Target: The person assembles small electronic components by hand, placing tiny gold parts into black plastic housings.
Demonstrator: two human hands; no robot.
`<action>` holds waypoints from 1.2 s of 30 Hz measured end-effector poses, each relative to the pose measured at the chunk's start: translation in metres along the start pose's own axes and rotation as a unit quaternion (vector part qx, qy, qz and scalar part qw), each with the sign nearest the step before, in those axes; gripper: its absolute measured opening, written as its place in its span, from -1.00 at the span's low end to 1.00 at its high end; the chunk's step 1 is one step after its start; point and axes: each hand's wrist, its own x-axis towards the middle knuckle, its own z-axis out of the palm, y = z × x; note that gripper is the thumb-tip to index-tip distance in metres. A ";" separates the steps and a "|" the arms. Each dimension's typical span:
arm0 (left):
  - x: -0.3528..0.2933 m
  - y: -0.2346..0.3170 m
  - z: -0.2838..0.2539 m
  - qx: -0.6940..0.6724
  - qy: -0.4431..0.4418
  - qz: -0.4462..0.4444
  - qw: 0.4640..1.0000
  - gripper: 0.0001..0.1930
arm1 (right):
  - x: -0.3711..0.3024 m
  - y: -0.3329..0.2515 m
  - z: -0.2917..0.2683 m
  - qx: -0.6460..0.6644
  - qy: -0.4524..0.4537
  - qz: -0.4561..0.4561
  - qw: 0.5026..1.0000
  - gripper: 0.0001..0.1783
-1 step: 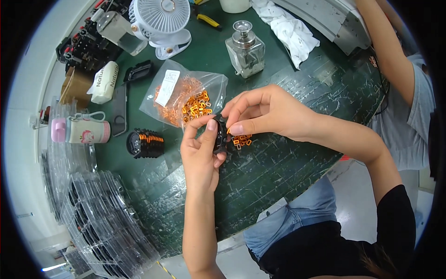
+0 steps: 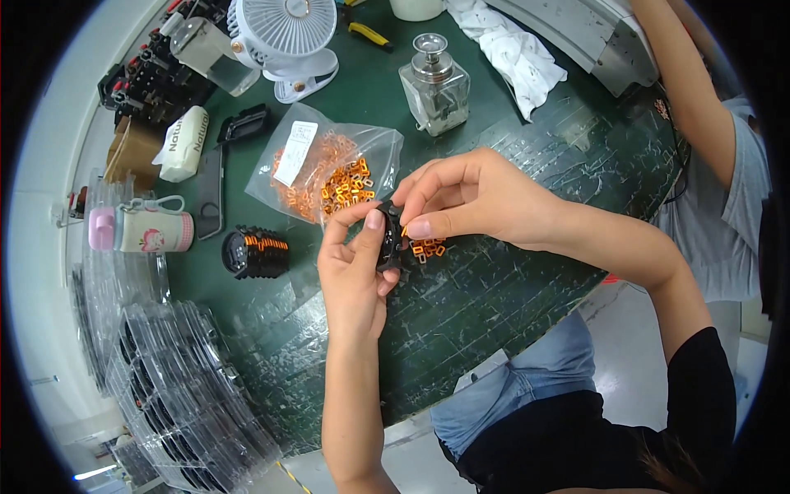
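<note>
Listing by count, centre of the frame first: one small black round part, held upright between two hands above the green mat; one loose cluster of small orange coils lying on the mat just beneath the right hand; one clear plastic bag of the same orange coils, upper centre-left, with a white label. One second black round part with orange windings lies left of centre, apart from the hands. One glass bottle with a metal cap stands at upper centre; one white desk fan at upper left; one white cloth at upper right; one pink-capped cup lies at the left edge; stacked clear trays fill the lower left.

Left hand: forearm rises from the lower edge, palm turned right, thumb and fingers closed around the black part's left side.

Right hand: forearm enters from the right, wrist bent, fingertips pinched together on the part's upper edge; whether a coil sits between them cannot be told.

One other person's arm reaches along the upper right edge.
</note>
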 end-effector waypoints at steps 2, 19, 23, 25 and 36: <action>0.001 0.002 0.001 0.010 0.003 0.002 1.000 -0.78 | 0.000 0.000 0.000 -0.004 0.002 -0.004 1.000 -0.86; -0.003 0.005 0.002 0.035 0.005 0.018 0.999 -0.80 | 0.000 0.001 0.000 -0.028 -0.005 -0.018 0.999 -0.87; -0.004 0.006 0.004 0.041 0.011 0.023 0.999 -0.80 | 0.001 0.002 -0.001 -0.039 -0.010 -0.031 0.999 -0.87; -0.005 0.007 0.007 0.041 0.015 0.025 0.999 -0.80 | 0.000 0.003 -0.002 -0.050 -0.011 -0.042 0.998 -0.87; -0.011 0.011 0.010 0.057 0.029 0.043 0.997 -0.81 | -0.002 0.004 0.004 -0.057 -0.010 -0.079 0.995 -0.89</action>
